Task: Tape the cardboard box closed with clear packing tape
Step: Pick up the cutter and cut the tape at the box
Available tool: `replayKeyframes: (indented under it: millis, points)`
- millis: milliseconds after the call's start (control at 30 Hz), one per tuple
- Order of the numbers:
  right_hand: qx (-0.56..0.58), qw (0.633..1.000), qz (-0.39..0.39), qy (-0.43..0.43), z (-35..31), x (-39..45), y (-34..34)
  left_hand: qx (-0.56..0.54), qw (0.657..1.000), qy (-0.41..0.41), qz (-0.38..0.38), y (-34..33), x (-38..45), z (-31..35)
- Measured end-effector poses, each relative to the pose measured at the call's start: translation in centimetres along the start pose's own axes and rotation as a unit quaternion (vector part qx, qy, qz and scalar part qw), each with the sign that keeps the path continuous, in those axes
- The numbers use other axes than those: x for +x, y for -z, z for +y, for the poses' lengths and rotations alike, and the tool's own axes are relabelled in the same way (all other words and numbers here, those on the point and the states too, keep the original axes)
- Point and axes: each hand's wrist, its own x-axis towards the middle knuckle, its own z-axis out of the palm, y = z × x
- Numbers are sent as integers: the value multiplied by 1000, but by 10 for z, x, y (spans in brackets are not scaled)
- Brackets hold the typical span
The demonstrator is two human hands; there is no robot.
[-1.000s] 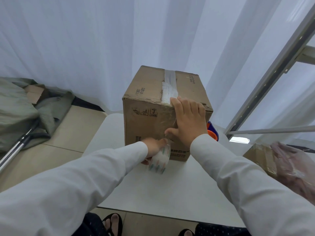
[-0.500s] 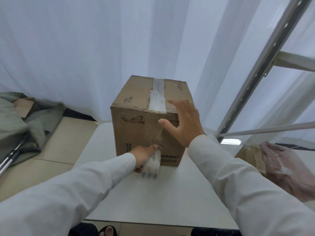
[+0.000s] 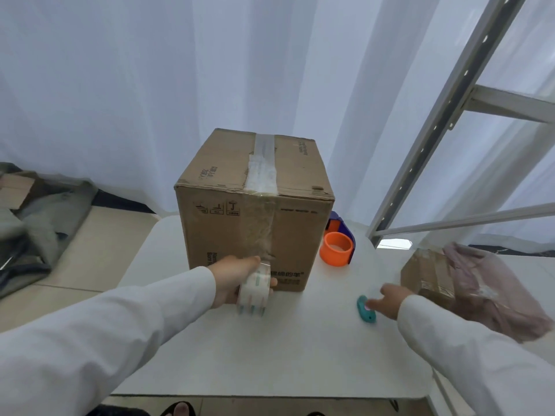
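A brown cardboard box (image 3: 300, 235) stands on the white table (image 3: 270, 349). A strip of clear tape (image 3: 260, 211) runs across its top seam and down its front face. My left hand (image 3: 232, 279) grips the clear tape roll (image 3: 254, 292) low against the box front, the strip still joined to the roll. My right hand (image 3: 390, 300) is down on the table to the right of the box, fingers apart, fingertips touching a small teal cutter (image 3: 365, 309).
An orange and blue tape dispenser (image 3: 338, 246) sits at the box's right side. A smaller box under a pink plastic bag (image 3: 492, 286) lies at far right. A metal shelf frame (image 3: 444, 121) rises at right. White curtains hang behind; grey cloth (image 3: 33, 223) lies on the floor at left.
My right hand left the box front and dropped right to the table, reaching the teal cutter. My left hand stays low on the box with the roll.
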Motion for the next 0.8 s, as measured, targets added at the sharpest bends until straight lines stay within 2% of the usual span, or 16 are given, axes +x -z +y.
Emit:
replayKeyframes:
  millis: [167,433,633,733,800]
  points:
    - [-19,1000,5,11,-2,8,-20,-80,997,1,3,-6,0,-3]
    - [24,997,65,33,-2,15,-34,-73,997,2,32,-14,-3,-4]
    - [-11,986,119,113,-12,10,-35,-69,997,3,40,-13,-4,0]
    - [-80,977,74,181,-16,-4,-23,-67,997,7,37,-13,-7,2]
    - [-51,974,26,221,-23,-18,-11,-68,997,7,31,-12,-8,3]
